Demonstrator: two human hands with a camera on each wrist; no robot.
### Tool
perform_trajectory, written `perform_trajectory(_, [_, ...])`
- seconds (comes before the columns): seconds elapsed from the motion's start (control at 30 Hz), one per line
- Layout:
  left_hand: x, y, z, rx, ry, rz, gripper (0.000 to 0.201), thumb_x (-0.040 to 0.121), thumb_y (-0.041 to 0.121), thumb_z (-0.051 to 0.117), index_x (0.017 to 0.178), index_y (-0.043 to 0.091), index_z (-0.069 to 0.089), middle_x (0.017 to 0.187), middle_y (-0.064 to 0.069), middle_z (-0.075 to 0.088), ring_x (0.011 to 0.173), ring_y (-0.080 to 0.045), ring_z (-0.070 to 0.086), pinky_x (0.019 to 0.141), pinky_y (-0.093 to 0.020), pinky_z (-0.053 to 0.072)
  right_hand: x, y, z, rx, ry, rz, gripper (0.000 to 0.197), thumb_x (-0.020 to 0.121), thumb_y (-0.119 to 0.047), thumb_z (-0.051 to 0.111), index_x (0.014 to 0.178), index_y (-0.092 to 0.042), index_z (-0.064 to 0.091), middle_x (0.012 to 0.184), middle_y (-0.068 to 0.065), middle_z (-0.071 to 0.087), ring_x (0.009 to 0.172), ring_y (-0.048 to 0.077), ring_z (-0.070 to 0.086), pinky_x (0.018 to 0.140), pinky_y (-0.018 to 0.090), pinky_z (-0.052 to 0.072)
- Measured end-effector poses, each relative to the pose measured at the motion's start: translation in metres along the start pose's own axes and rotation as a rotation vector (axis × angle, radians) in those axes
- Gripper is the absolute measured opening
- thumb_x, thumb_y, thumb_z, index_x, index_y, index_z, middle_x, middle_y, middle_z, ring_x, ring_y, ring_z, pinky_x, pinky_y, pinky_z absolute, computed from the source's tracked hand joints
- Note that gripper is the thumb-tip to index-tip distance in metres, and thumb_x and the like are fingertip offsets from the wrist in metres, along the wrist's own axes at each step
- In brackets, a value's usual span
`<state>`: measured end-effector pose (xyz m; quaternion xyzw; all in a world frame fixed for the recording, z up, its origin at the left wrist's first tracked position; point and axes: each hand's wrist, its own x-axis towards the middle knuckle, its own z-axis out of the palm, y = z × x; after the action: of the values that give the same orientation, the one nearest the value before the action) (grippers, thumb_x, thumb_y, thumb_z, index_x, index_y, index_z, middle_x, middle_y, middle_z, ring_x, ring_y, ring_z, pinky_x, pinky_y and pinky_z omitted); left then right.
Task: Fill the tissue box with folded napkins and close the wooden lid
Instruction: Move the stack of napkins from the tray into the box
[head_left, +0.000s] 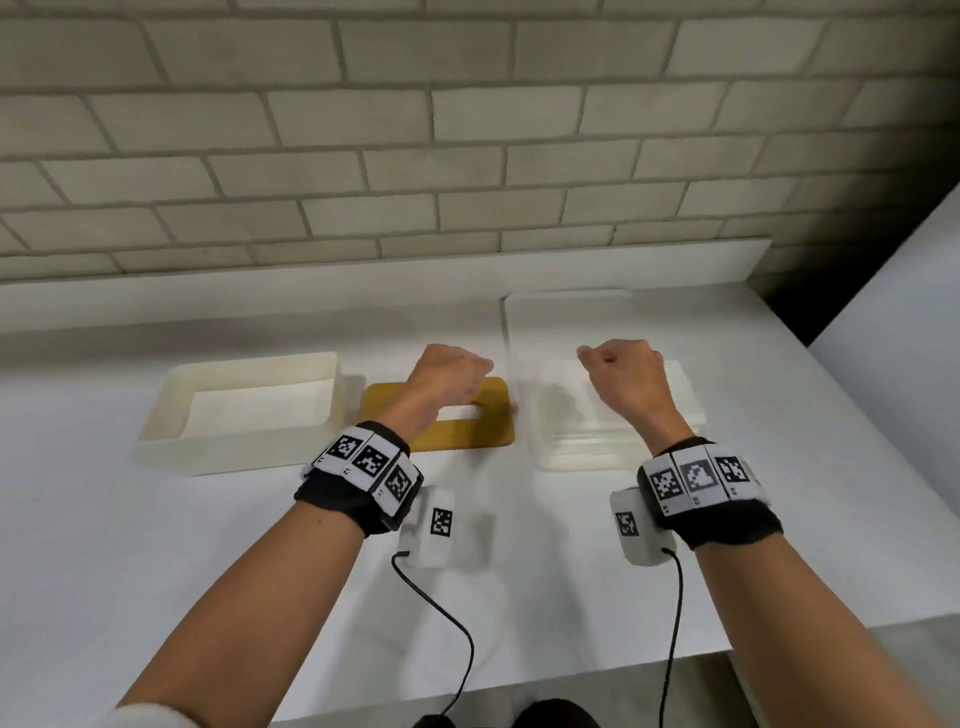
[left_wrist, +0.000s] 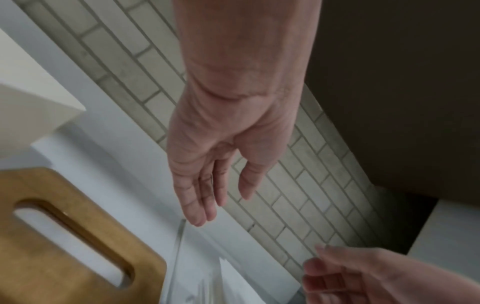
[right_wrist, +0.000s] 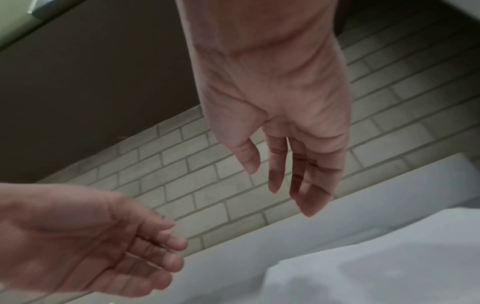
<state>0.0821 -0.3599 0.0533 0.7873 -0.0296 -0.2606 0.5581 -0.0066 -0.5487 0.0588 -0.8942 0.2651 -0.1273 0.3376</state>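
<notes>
Both hands hanging loose-fingered, gripping nothing: left hand over wooden lid, right hand over napkin stack, possibly inside a clear container. Tissue box lying open, left. Best pinching stack's opposite edges, keeping folds squared.

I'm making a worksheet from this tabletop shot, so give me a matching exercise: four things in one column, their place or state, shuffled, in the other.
Things:
1. tissue box
2. wooden lid
3. clear container
4. left hand

Places or states:
A. flat on the table, between the two containers
B. farthest right, holding stacked napkins
C. farthest left, lid off
D. above the table, fingers relaxed, holding nothing

Pairs: 1-C, 2-A, 3-B, 4-D
</notes>
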Motion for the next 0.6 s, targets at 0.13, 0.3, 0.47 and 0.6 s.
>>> perform_trajectory(0.13, [0.009, -0.003, 0.034, -0.052, -0.035, -0.093, 0.013, 0.085, 0.006, 0.062, 0.072, 0.007, 0.059, 0.070, -0.006, 0.053, 0.061, -0.016, 0.054, 0.070, -0.024, 0.051, 0.010, 0.046, -0.029, -0.089, 0.012, 0.114, 0.049, 0.094, -0.026, 0.051, 0.049, -0.010, 0.043, 0.053, 0.006, 0.047, 0.065, 0.030, 0.047, 0.064, 0.032, 0.036])
perform_trajectory(0.3, [0.024, -0.014, 0.072, -0.155, -0.062, -0.229, 0.046, 0.087, 0.022, 0.069, 0.121, -0.003, 0.053, 0.110, -0.017, 0.061, 0.097, -0.028, 0.063, 0.084, -0.033, 0.056, 0.030, 0.087, -0.045, -0.139, -0.034, 0.340, 0.045, 0.092, -0.028, 0.053, 0.126, 0.002, 0.057, 0.131, 0.022, 0.057, 0.121, 0.037, 0.052, 0.098, 0.038, 0.042])
perform_trajectory(0.47, [0.034, -0.018, 0.101, -0.242, -0.055, -0.304, 0.038, 0.088, 0.017, 0.067, 0.119, 0.000, 0.054, 0.117, -0.016, 0.062, 0.094, -0.027, 0.063, 0.093, -0.039, 0.054, 0.042, 0.100, -0.037, -0.134, -0.210, 0.460, 0.061, 0.090, -0.036, 0.056, 0.136, 0.002, 0.045, 0.139, 0.020, 0.050, 0.127, 0.037, 0.049, 0.101, 0.036, 0.042])
perform_trajectory(0.6, [0.041, -0.017, 0.110, -0.263, -0.044, -0.331, 0.038, 0.087, 0.013, 0.067, 0.120, -0.003, 0.057, 0.119, -0.020, 0.066, 0.094, -0.028, 0.063, 0.087, -0.039, 0.055, 0.046, 0.107, -0.026, -0.137, -0.221, 0.474, 0.067, 0.084, -0.041, 0.065, 0.132, 0.001, 0.046, 0.135, 0.019, 0.054, 0.123, 0.037, 0.052, 0.098, 0.039, 0.045])
